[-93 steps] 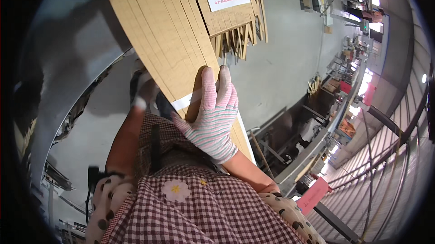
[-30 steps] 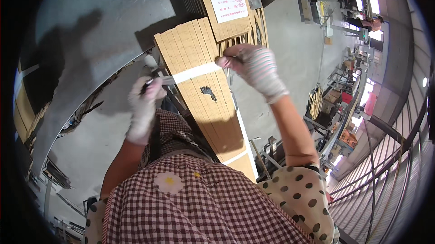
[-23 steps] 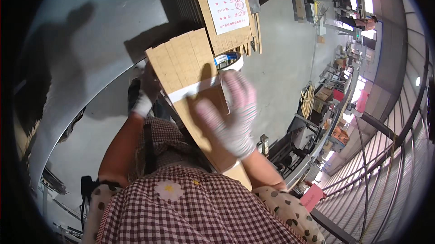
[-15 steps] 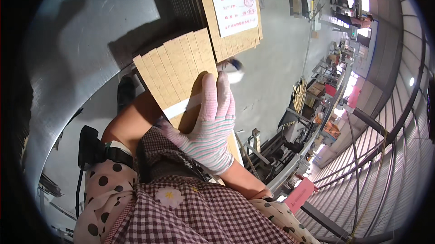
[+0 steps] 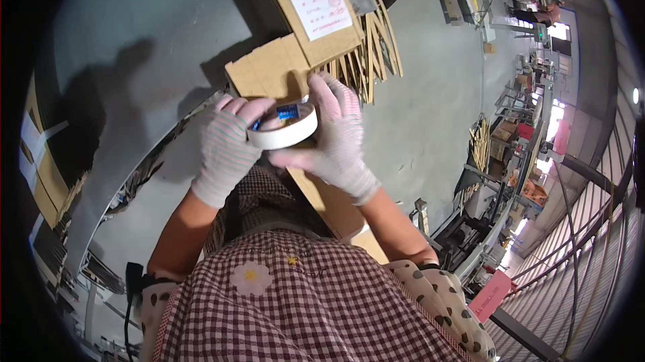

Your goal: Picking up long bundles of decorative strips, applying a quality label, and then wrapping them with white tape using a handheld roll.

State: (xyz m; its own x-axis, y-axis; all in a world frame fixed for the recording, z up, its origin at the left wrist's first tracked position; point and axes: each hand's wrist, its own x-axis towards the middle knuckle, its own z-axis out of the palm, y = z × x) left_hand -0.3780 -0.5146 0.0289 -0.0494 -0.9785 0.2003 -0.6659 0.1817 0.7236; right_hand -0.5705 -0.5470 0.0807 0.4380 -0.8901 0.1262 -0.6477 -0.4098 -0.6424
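A white roll of tape (image 5: 283, 130) with a blue core is held up in front of me between both gloved hands. My left hand (image 5: 225, 147) grips its left side with the thumb on the top edge. My right hand (image 5: 334, 137) holds the right side, fingers spread along the roll. Below and behind the hands stands a flat brown cardboard box (image 5: 269, 74), partly hidden by them, with its lower end (image 5: 336, 207) reaching toward my apron.
A taller stack of flat cardboard with a white label (image 5: 316, 2) leans behind the box, on wooden pallets (image 5: 376, 46). Grey concrete floor (image 5: 430, 106) spreads to the right. Racks and machines (image 5: 504, 147) line the far right. A grey panel (image 5: 134, 93) lies at left.
My right hand has left the cardboard, where it lay flat half a second ago. Both hands now hold the tape roll raised in front of the box.
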